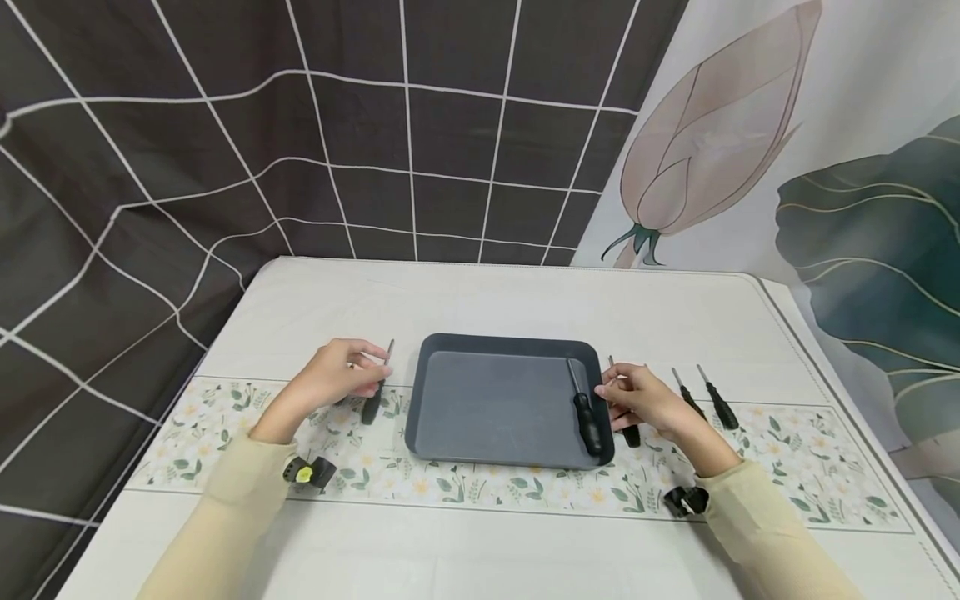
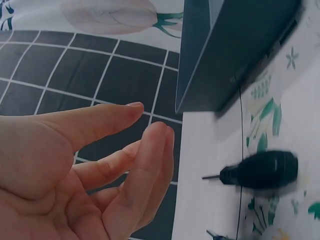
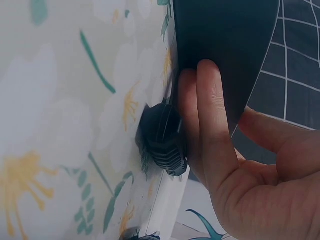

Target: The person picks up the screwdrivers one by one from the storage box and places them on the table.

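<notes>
A shallow dark grey tray (image 1: 487, 408) lies on the table between my hands. My right hand (image 1: 637, 398) pinches its right edge, thumb at the rim and fingers against the outer wall (image 3: 225, 30). Inside the tray, along its right side, lies a black-handled screwdriver (image 1: 587, 423). Another screwdriver (image 1: 632, 435) lies just outside the tray, its handle (image 3: 165, 137) close beside my right fingers. My left hand (image 1: 333, 379) hovers left of the tray with loosely bent fingers and nothing between them. Near it on the table is a screwdriver (image 2: 265, 170) with a thick black handle.
Two more screwdrivers, one partly behind my right wrist (image 1: 686, 393) and one farther right (image 1: 722, 408), lie on the table. The tip of another screwdriver (image 2: 216, 235) shows low in the left wrist view. A floral band crosses the white tablecloth (image 1: 450, 533); curtains hang behind.
</notes>
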Tool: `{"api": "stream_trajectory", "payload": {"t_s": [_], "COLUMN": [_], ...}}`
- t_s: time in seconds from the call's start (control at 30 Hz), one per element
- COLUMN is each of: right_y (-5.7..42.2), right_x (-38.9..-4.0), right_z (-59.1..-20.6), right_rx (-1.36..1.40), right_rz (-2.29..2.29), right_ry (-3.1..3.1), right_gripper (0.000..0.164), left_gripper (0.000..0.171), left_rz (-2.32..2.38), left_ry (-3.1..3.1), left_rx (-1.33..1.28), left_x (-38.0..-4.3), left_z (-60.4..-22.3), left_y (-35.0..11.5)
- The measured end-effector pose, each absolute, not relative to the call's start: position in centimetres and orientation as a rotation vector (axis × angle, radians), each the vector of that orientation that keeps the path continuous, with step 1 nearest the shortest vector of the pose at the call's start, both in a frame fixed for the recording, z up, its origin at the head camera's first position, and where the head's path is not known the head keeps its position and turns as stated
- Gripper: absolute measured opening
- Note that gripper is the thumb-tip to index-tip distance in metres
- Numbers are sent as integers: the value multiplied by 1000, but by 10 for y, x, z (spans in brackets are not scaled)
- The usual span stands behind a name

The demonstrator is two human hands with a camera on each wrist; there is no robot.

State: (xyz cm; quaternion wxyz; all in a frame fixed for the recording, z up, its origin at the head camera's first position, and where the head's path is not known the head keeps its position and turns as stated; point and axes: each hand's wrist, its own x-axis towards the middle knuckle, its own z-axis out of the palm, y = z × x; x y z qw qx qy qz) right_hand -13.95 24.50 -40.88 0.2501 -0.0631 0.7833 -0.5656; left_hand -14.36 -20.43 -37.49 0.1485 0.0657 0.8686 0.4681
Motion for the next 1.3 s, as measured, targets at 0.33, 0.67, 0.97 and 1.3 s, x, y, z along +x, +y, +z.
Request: {"api": "stream_trajectory", "payload": {"t_s": [0.33,0.67,0.97,1.3], "right_y": [245,244,245,243], "right_x": [-138,-138,-138,-139], "right_z": [-410,-409,-409,-409], "right_rx": [-169,-168,-168,-171], "right_rz": [-1538,-1537,-1538,-1531], "right_ry": [2141,2145,2150,2176], "right_gripper": [27,25,26,25], "left_gripper": [34,36,36,36], "left_rz": [1455,1507,1539,1548], "left_ry": [2377,2262,2174,2048], "left_rx": [257,293,354,389], "left_x": [-140,-139,-137,-138], "left_z": [-377,-375,-373,-373], "left_y": [-185,-169,-148,-117]}}
